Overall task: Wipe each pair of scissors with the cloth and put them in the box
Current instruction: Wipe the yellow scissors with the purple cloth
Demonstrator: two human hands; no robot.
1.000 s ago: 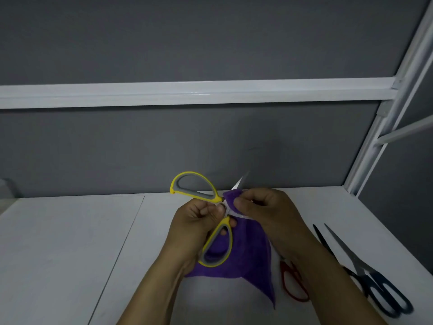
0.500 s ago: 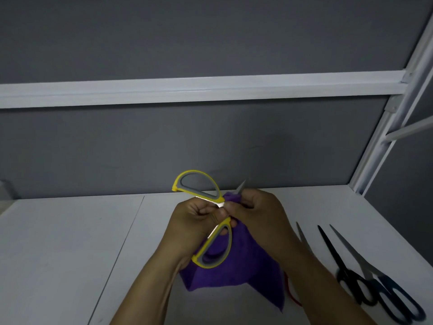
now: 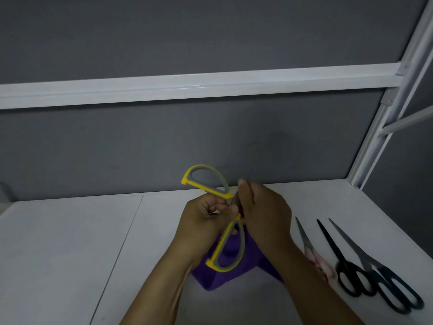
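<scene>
**Yellow scissors (image 3: pixel 221 242) held up for wiping, three pairs waiting**

Yellow scissors sit above the near middle of the table (image 3: pixel 70 242), handles spread wide, one loop pointing to the far left and the other back toward the person. The left hand (image 3: pixel 203 219) grips them near the pivot with its fingers curled tight. The right hand (image 3: pixel 264 212) is closed round the blade end, apparently with the cloth (image 3: pixel 218 279) bunched inside it. The rest of the purple fabric hangs below both hands. The blades themselves are hidden.

A good wipe likely means a steady hold at the pivot, drawing the cloth from pivot to tip. Fabric should stay between the fingers and the edge, and each open blade should be done in turn.

To the right lie a red-handled pair (image 3: pixel 307 245), a black pair (image 3: pixel 337 254) and a dark blue pair (image 3: pixel 359 250), side by side. No box is in view. No brand, label or writing can be read anywhere.
</scene>
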